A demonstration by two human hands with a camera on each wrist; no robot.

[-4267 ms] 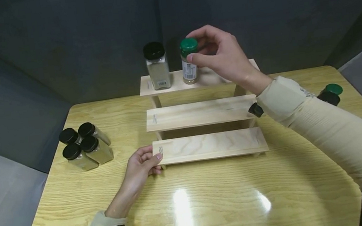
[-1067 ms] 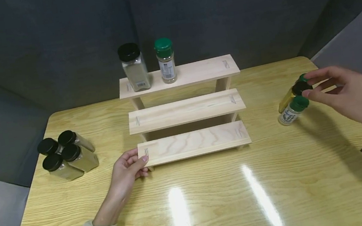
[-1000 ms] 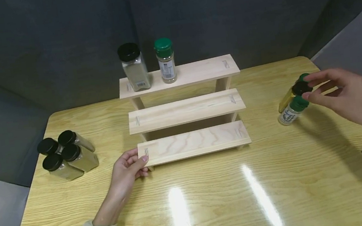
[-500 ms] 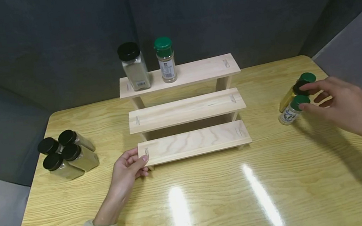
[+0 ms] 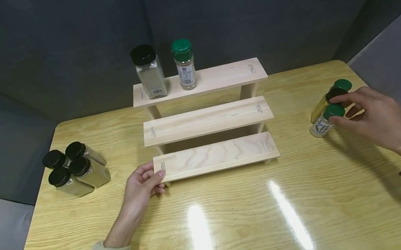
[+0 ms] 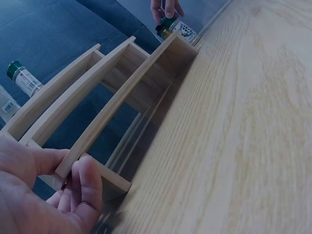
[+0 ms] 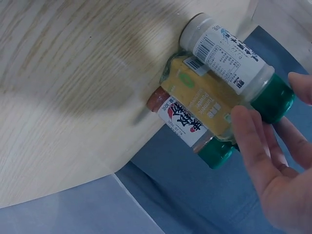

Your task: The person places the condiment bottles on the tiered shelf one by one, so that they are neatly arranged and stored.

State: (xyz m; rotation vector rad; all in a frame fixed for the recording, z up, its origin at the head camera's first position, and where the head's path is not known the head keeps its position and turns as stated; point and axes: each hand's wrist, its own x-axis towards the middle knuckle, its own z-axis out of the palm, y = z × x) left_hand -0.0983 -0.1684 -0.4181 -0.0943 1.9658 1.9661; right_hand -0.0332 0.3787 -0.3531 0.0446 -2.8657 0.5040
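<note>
Nearest, the left hand point(image 5: 138, 188) held the left end of the wooden rack point(image 5: 216, 156), a narrow grip with the thumb on top of the lowest board. Left of the rack, four black-capped jars point(image 5: 94, 175) stood clustered on the tabletop point(image 5: 236, 221). Right of the rack stood the white-labelled jar point(image 5: 320, 127), with the right hand point(image 5: 378, 118) at its green cap, thumb and fingers on opposite sides. That grip was about as wide as the cap; I could not tell whether it had tightened. Farther back on the rack's right came the yellow jar point(image 5: 319, 109) and a third jar point(image 5: 343, 84). Up on the rack's top board, toward its left end, were a clear jar point(image 5: 153, 80) and a green-capped shaker point(image 5: 186, 74).

I judged the step to be picking up the white-labelled jar to stock the rack. The next move seemed to call for a firm pinch and a lift that spared the yellow jar just beside it.

The right wrist view showed "Turmeric Powder" on the yellow jar and the third jar's label, neither readable from the head. The left wrist view showed fingers curled beneath the rack's board; only the head view took in the four black-capped jars.
</note>
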